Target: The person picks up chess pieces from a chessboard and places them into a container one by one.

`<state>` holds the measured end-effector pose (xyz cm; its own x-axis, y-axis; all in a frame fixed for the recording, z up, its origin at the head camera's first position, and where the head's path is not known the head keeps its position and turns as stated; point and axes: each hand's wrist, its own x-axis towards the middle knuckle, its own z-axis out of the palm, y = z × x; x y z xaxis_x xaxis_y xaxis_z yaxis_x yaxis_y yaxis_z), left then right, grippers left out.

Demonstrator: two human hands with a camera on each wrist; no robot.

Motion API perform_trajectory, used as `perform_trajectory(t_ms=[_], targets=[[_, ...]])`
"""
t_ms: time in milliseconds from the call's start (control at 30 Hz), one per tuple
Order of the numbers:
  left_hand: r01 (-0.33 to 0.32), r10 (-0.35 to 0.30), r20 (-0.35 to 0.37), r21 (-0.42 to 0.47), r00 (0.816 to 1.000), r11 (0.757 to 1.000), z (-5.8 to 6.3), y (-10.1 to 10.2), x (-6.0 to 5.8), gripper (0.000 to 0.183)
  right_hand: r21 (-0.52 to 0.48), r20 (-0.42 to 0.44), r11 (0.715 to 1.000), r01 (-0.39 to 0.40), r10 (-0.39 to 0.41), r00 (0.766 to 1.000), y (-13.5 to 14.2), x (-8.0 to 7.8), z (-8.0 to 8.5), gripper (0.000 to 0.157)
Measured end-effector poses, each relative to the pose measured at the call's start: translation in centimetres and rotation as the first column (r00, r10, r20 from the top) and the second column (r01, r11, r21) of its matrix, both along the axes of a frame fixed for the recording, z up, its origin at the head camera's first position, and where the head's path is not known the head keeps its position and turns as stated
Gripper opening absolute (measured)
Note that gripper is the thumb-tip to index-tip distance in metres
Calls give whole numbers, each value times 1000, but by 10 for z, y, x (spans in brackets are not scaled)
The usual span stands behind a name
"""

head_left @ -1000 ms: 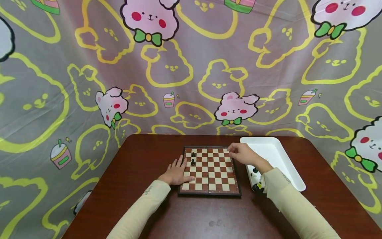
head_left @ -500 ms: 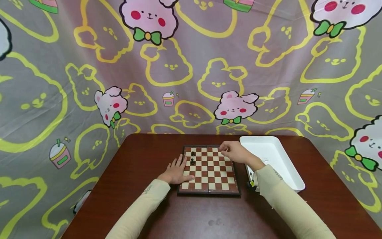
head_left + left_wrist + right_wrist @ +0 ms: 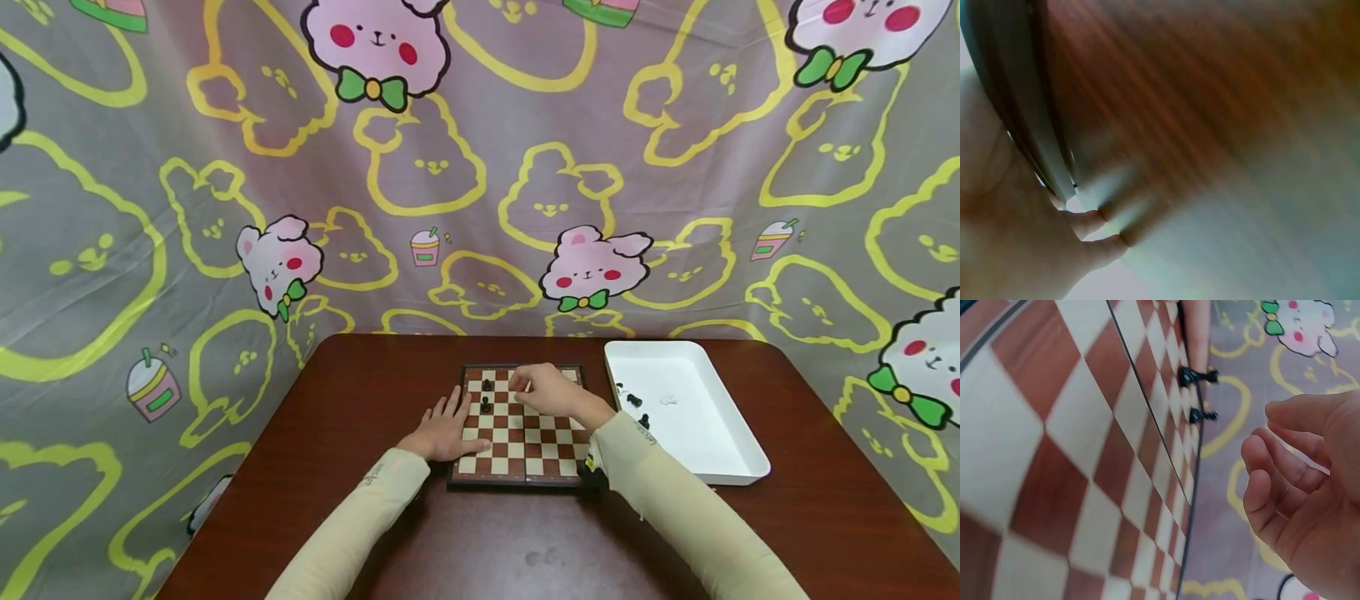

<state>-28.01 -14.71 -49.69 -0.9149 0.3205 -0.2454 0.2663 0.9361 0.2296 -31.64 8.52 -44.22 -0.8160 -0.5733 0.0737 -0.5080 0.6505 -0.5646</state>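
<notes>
A brown-and-cream chessboard (image 3: 501, 450) lies flat, with two black chess pieces standing near its far left: a rear piece (image 3: 487, 385) and a front piece (image 3: 485, 405). My left hand (image 3: 442, 435) rests on the board's left edge, fingers spread and straight, thumb over the squares. In the left wrist view the dark board edge (image 3: 1029, 94) runs beside that palm. Over the far middle of the board hovers my right hand (image 3: 551, 392), to the right of the pieces. In the right wrist view its fingers curl loosely, with a gap between thumb and fingertips and nothing held.
Right of the board stands a white tray (image 3: 723, 417). Several black pieces (image 3: 634, 400) lie along its left side, and small white items (image 3: 668, 400) lie near its middle. All rests on a dark wooden table (image 3: 375, 375), with a cartoon-print curtain (image 3: 480, 192) behind.
My right hand has moved left from the board's far right corner to its middle, uncovering the black pieces in the tray. My left hand and the two standing pieces stay put.
</notes>
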Motion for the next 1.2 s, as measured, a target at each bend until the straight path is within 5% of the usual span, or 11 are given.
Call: perform_trajectory(t_ms=[500,1200], targets=[[9,-9,8,-27,1000,1000,-1,-2,-4,98,48,36,996,-78,76,996,-42,-10,-21,33],[17,-17,5,-23,1000,1000,0,-1,-3,99,137,17,990,-43,41,999,-59,-14,-32,16]])
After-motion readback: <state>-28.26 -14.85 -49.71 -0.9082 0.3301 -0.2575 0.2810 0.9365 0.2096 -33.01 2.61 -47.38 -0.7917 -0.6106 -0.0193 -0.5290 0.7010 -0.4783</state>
